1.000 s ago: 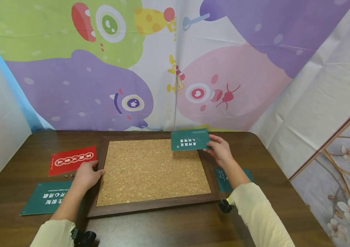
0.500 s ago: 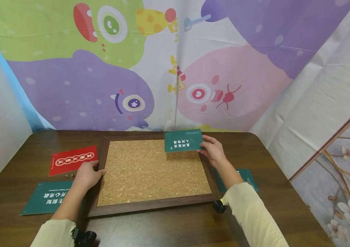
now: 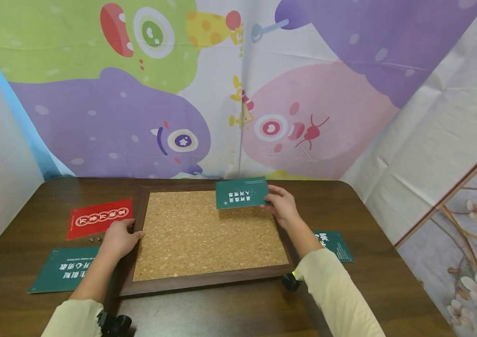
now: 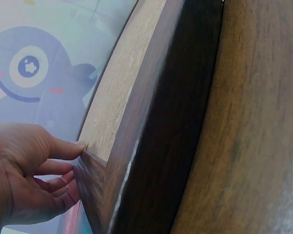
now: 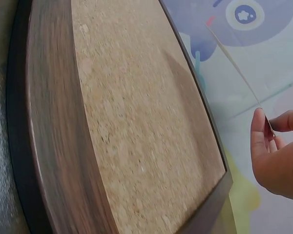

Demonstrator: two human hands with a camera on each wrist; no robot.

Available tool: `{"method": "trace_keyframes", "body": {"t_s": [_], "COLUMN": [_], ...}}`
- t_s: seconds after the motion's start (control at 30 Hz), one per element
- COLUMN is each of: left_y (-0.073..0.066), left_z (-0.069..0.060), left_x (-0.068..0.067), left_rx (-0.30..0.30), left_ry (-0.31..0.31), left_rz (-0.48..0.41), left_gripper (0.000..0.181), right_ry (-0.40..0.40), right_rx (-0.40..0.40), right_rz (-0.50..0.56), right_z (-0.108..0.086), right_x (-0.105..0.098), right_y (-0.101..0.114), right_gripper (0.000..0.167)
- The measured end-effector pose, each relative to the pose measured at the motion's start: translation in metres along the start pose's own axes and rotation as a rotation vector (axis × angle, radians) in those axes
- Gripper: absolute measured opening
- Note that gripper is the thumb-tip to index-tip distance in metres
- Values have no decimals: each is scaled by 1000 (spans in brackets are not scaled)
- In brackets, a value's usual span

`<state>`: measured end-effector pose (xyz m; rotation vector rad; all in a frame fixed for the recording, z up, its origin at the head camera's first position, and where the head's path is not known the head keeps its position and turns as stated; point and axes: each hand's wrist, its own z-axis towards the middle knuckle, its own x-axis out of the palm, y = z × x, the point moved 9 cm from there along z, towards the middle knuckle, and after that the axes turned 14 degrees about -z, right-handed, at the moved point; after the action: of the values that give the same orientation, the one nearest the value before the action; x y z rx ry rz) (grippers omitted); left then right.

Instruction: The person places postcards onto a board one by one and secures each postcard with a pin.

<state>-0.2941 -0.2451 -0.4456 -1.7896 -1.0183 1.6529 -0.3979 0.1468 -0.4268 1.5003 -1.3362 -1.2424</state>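
Your right hand (image 3: 282,205) pinches the green postcard (image 3: 242,193) between thumb and fingers; compared with a second ago, both have shifted left in the head view. The postcard now hangs just right of the frame's middle, above the upper part of the framed corkboard (image 3: 209,238), clear of its surface. Your sleeve has moved left too, baring more of the second green card (image 3: 336,245) at lower right. Your left hand (image 3: 118,238) stays put, gripping the corkboard's left edge beside the red card (image 3: 100,219).
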Motion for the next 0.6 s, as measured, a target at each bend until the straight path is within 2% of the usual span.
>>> {"method": "trace_keyframes", "body": {"t_s": [0.6], "left_y": [1], "left_z": [0], "left_x": [0], "left_rx": [-10], "left_ry": [0], "left_rz": [-9], "left_gripper": [59], "right_ry": [38], "right_rx": [-7], "right_rz": [25], "right_z": [-1], "right_x": [26], "right_y": [-5], "right_gripper": [49]}}
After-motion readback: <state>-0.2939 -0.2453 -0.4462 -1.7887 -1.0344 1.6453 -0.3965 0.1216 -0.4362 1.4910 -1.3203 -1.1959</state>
